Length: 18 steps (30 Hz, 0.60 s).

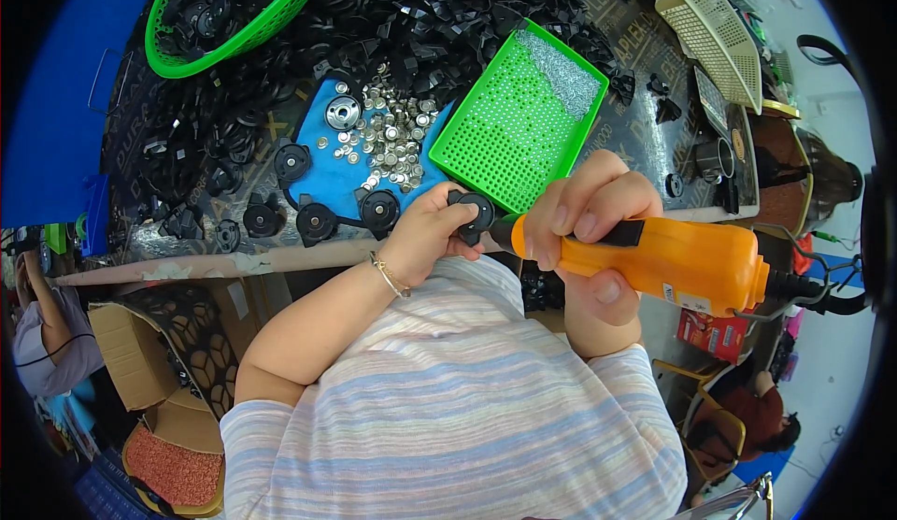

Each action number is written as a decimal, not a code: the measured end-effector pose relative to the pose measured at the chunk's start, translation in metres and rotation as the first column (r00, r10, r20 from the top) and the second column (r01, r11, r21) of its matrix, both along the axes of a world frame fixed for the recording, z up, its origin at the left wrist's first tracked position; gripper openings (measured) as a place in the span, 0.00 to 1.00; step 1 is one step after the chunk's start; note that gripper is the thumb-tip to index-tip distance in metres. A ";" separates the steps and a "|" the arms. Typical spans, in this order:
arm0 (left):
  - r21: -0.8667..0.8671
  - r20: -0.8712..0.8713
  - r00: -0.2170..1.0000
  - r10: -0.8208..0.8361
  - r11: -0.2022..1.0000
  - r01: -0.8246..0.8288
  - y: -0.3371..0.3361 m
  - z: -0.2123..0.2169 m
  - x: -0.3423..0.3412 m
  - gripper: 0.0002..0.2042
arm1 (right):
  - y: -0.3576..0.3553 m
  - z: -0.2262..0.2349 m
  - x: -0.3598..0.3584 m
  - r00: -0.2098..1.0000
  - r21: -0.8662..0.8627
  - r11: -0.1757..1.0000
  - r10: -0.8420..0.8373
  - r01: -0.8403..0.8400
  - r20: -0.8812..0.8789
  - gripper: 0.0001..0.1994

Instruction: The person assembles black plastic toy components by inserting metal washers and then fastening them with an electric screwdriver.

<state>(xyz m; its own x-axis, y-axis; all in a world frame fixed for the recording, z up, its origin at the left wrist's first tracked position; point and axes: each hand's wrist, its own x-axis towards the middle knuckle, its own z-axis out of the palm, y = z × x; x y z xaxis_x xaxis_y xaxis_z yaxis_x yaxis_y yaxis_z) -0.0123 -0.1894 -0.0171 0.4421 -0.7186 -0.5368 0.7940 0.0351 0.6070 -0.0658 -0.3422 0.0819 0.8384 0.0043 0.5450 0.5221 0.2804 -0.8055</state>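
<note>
My right hand (pixel 598 230) is wrapped round an orange electric screwdriver (pixel 687 263), held nearly level with its dark tip pointing left. That tip meets a round black plastic part (pixel 475 213), which my left hand (pixel 437 227) pinches between thumb and fingers at the table's front edge. Whether a screw sits under the tip is hidden. Just left of my left hand, several similar black round parts (pixel 379 210) stand in a row along the edge. Behind them a blue cloth (pixel 308 179) bears a heap of small silvery metal caps (pixel 397 146) and one larger metal disc (pixel 343 112).
A green perforated tray (pixel 495 113) holds small silvery screws in its far corner. Black plastic parts (pixel 411 15) are heaped across the back, beside a green basket (pixel 304 1). A beige basket (pixel 715 29) stands far right. Cardboard box (pixel 140 352) lower left; other people sit nearby.
</note>
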 end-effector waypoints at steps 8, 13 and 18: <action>-0.009 0.024 0.999 0.024 1.000 -0.024 -0.001 0.003 -0.002 0.10 | 0.003 0.002 -0.001 0.996 -0.045 0.998 -0.047 0.043 -0.079 0.14; -0.001 0.022 1.000 0.006 1.000 -0.006 -0.001 0.000 -0.002 0.10 | 0.004 0.005 -0.002 0.994 -0.018 0.998 -0.057 0.055 -0.096 0.14; 0.012 0.012 1.000 0.009 1.000 -0.009 -0.001 -0.001 -0.001 0.10 | 0.003 0.004 -0.002 0.991 0.009 0.998 -0.065 0.066 -0.113 0.14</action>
